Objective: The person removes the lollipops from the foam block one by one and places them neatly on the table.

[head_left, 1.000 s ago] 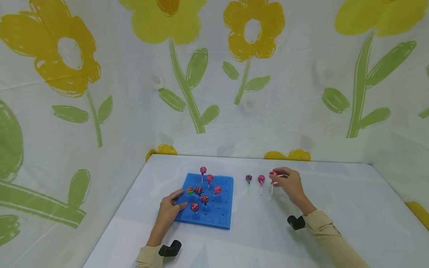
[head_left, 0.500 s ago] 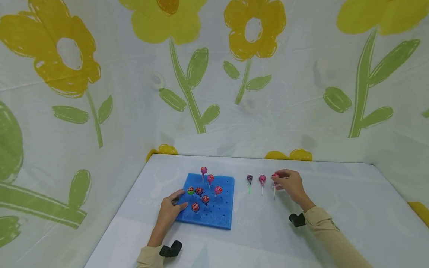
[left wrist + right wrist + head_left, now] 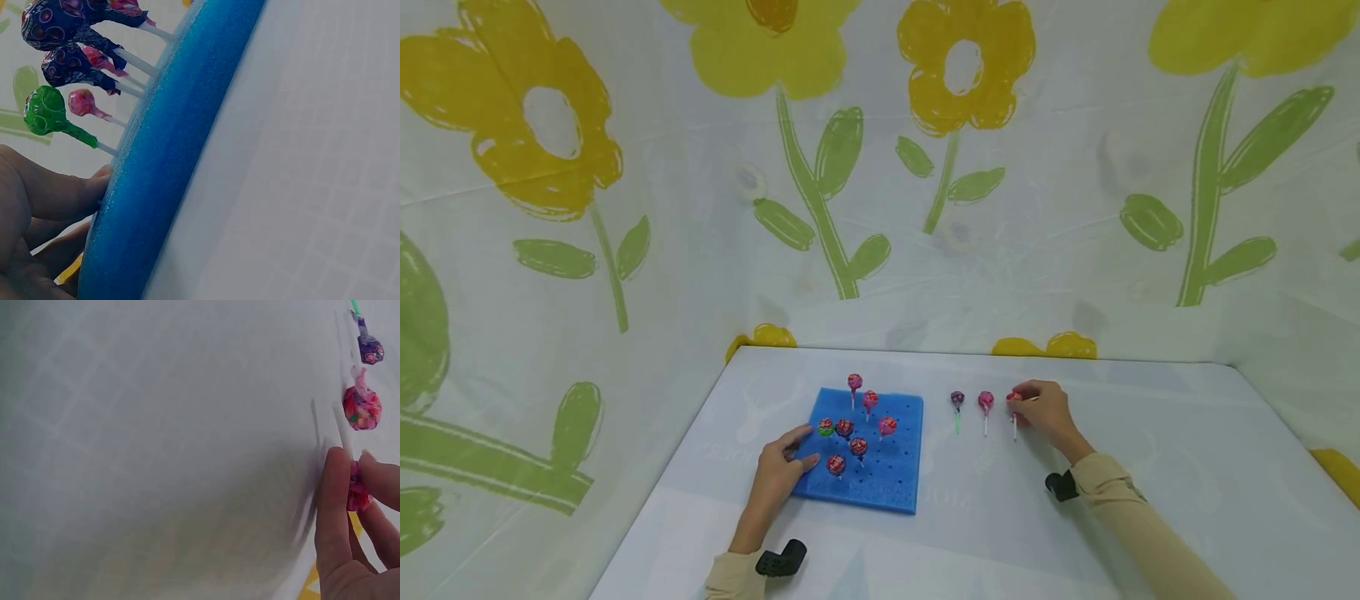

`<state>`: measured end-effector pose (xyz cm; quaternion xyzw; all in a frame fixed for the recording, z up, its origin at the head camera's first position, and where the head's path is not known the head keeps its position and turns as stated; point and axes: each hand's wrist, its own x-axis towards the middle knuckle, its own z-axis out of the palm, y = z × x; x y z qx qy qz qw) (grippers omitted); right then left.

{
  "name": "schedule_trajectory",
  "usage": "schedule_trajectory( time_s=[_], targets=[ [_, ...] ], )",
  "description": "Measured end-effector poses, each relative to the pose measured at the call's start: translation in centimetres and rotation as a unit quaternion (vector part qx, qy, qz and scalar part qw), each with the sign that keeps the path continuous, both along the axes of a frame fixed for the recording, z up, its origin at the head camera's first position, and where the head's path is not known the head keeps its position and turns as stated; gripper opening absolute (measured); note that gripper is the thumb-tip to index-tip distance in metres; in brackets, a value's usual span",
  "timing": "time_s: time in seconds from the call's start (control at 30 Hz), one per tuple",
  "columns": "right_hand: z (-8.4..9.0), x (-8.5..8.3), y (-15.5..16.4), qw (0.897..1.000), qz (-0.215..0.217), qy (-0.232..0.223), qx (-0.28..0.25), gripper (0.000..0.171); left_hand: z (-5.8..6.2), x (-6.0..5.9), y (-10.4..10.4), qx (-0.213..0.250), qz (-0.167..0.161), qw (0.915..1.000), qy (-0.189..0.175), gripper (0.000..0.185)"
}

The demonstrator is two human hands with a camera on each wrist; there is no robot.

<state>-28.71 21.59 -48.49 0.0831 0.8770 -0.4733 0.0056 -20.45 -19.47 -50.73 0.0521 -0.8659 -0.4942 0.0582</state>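
In the head view, we see the right hand (image 3: 1049,413) pinching a pink-wrapped lollipop (image 3: 1012,397) over the right half of the table (image 3: 970,542), toward the far edge. Its wrapped end points to that far edge and its stick to the near edge, so the long axis runs almost straight between the two. Just left of it lie a pink neighbour (image 3: 986,401) and a purple lollipop (image 3: 957,398) with a green stick, both aligned the same way. We see the left hand (image 3: 780,468), thumb and fingers spread, touching the left edge of the blue foam board (image 3: 891,490), where seven upright lollipops (image 3: 858,447) stand. Against half a second ago, the pinched stick's end sits a little farther from the near edge, about level with its neighbour's; the board and the left hand have kept their place.

In the left wrist view, we find a fingertip meeting the board's rim near a green-wrapped lollipop (image 3: 45,111), whose stick is planted in the foam.

In the right wrist view, we see thumb and fingers closed about the pink wrapper, the white stick (image 3: 342,430) jutting out beyond them toward the table's near side, a thin shadow beside it.
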Motion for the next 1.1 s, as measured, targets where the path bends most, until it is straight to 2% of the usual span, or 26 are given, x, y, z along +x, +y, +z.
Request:
schedule_trajectory(
  time_s=[0.33,0.67,0.93,1.1],
  targets=[
    [-0.35,-0.43,-0.15,0.999,0.025,0.014,0.041,0.034,0.19,0.29,-0.17,0.026,0.0,0.9996,-0.009,0.048],
    [-0.39,-0.05,0.06,0.997,0.037,0.022,0.056,0.037,0.14,-0.1,-0.24,0.008,-0.007,0.9999,-0.004,0.046],
    [0.05,-0.03,0.19,0.996,0.031,0.028,0.079,0.037,0.1,-0.14,-0.31,0.008,-0.008,0.9999,-0.006,0.046],
    [-0.07,0.08,0.15,0.997,0.032,0.012,0.07,0.036,0.18,-0.07,-0.28,0.009,-0.007,0.9999,-0.006,0.046]
  ],
)
